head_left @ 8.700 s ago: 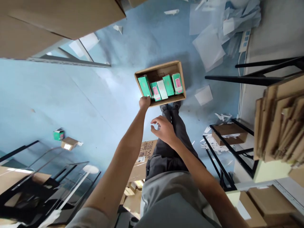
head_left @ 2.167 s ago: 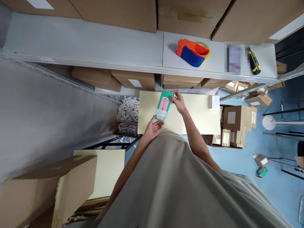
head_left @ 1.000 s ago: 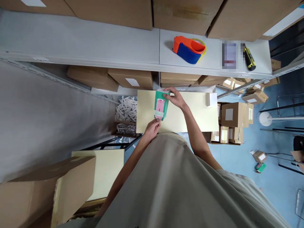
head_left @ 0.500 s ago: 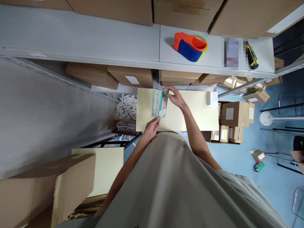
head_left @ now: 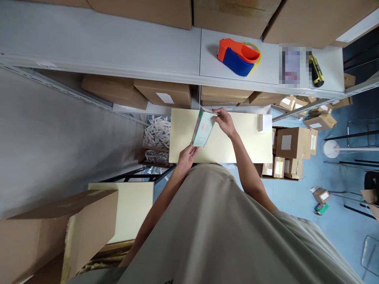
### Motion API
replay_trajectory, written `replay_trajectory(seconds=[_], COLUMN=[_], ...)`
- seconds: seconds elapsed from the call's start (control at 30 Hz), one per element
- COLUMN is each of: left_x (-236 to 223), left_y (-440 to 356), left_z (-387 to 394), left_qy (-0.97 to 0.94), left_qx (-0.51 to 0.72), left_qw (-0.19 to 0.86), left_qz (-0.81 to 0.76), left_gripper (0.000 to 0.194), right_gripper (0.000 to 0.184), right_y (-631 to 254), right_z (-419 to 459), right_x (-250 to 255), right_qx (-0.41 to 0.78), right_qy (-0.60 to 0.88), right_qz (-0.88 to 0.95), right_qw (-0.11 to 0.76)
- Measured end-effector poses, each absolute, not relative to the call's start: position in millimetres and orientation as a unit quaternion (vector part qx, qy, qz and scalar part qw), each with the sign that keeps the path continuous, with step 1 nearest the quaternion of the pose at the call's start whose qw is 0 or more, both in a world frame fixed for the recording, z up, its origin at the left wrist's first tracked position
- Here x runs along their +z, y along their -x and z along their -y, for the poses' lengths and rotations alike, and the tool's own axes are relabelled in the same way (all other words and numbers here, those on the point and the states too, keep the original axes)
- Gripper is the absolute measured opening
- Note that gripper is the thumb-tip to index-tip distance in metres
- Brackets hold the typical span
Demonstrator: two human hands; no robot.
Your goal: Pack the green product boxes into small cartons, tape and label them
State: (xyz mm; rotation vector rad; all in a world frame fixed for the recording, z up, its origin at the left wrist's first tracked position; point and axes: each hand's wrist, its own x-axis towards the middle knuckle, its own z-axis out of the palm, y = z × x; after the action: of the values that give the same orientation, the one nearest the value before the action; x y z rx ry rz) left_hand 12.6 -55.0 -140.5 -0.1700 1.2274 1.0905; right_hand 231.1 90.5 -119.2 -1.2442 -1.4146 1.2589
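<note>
A slim green and white carton [head_left: 204,128] is held tilted above the cream tabletop [head_left: 237,146], with a pale printed face turned up. My left hand [head_left: 187,154] grips its lower end near the table's front edge. The fingers of my right hand [head_left: 224,120] are closed on its upper right corner. A small white box [head_left: 265,123] stands at the right end of the tabletop, away from both hands.
Above the table runs a grey shelf [head_left: 133,51] bearing an orange and blue tape dispenser [head_left: 239,57] and a yellow-black box cutter [head_left: 316,73]. Cardboard boxes [head_left: 288,142] are stacked on the right. An open carton [head_left: 91,225] stands at lower left; white strips [head_left: 157,132] fill a bin.
The carton has been turned, so its broad pale face shows instead of the pink and green side. My right hand has shifted slightly right with the carton's upper end.
</note>
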Motion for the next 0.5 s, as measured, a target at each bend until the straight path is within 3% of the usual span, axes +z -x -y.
replay_trajectory(seconds=[0.27,0.4,0.5], left_x=[-149,-152,-157], left_y=[-16,-10,-2], left_z=[61,56,36], left_qy=[-0.015,0.032,0.084], left_qx=[0.464,0.453,0.417], left_qw=[0.677,0.688,0.717], left_qz=[-0.571,-0.566,-0.553], left_gripper=[0.026,0.015,0.036], right_gripper=[0.058,0.049,0.039], right_y=[-236,-237,-233], right_z=[-89,-92,-75], right_x=[-115,-114,-101], right_qx=[0.501,0.494,0.439], right_qy=[0.524,0.516,0.485], right_qz=[0.57,0.585,0.64], right_qw=[0.386,0.384,0.403])
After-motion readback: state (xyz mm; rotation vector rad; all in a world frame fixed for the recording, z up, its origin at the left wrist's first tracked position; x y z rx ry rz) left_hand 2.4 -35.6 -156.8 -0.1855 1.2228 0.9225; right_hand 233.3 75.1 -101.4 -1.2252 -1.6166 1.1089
